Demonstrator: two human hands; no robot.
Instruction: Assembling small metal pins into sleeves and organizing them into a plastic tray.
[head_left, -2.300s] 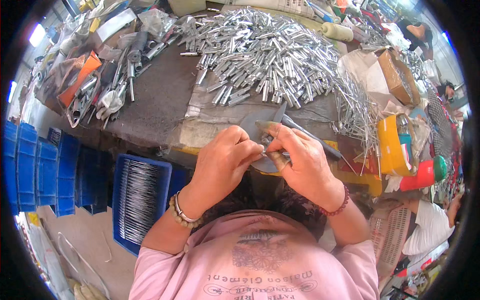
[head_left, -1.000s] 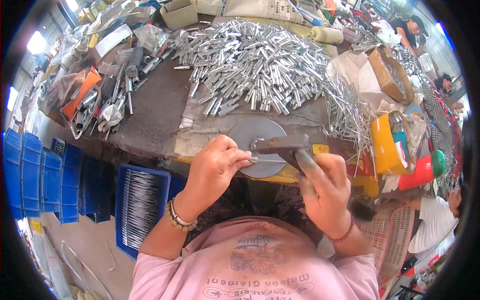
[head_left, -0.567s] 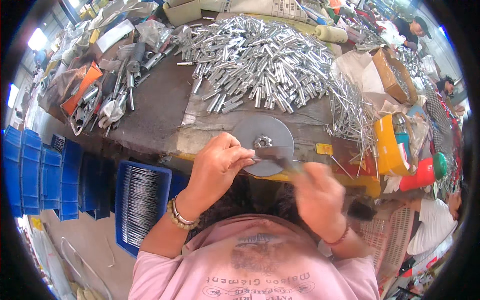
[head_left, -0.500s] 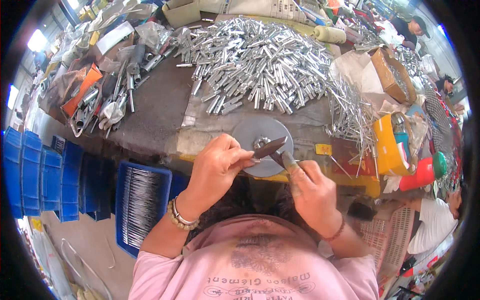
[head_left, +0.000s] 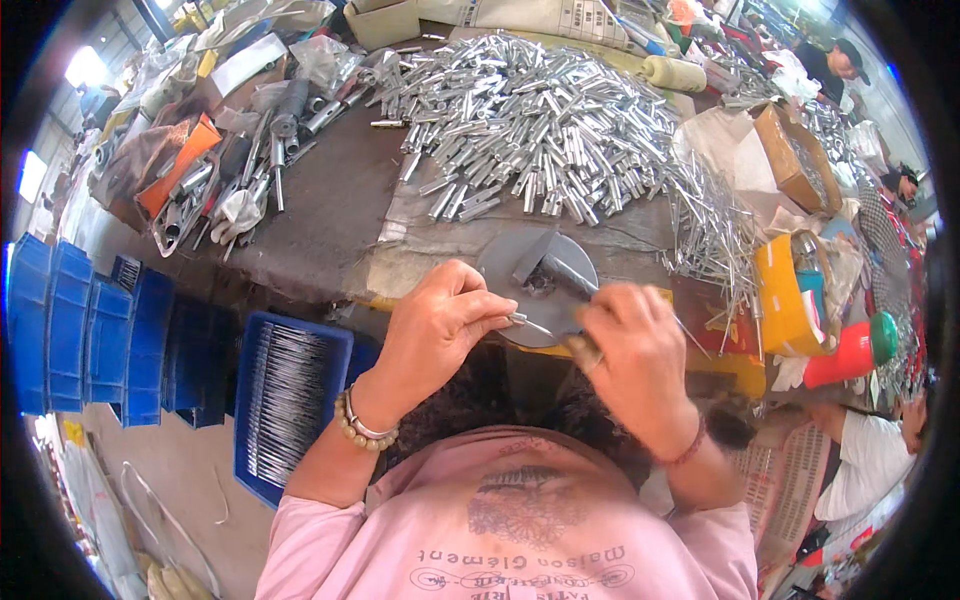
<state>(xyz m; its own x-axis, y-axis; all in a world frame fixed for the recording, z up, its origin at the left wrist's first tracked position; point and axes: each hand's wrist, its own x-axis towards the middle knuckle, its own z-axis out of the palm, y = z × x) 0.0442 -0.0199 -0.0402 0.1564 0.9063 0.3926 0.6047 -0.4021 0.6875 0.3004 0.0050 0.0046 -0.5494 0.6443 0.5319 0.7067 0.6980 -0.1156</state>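
Note:
My left hand (head_left: 445, 325) pinches a thin metal rod (head_left: 535, 325) between thumb and fingers, its free end directed to the right. The grey round disc (head_left: 500, 262) lies below it at the bench edge. A dark hammer (head_left: 537, 258) is over this disc, its handle running right towards my right hand (head_left: 635, 350). That hand is smeared by motion, its fingertips close to the rod's free end. Whether it still grips the handle is hidden. Beyond the disc spreads a large heap of silvery metal tubes (head_left: 540, 130).
Thin metal rods (head_left: 710, 220) lie right of the heap, near a yellow container (head_left: 783, 295) and a red bottle (head_left: 838, 355). Tools and an orange piece (head_left: 180, 165) crowd the left. A blue crate (head_left: 345, 350) of shiny rods stands beside my left arm; blue bins (head_left: 75, 330) are farther left.
The hammer head has moved from beside my left fingertips to farther back over the disc. My right hand has shifted slightly right. The rod in my left hand now shows clearly.

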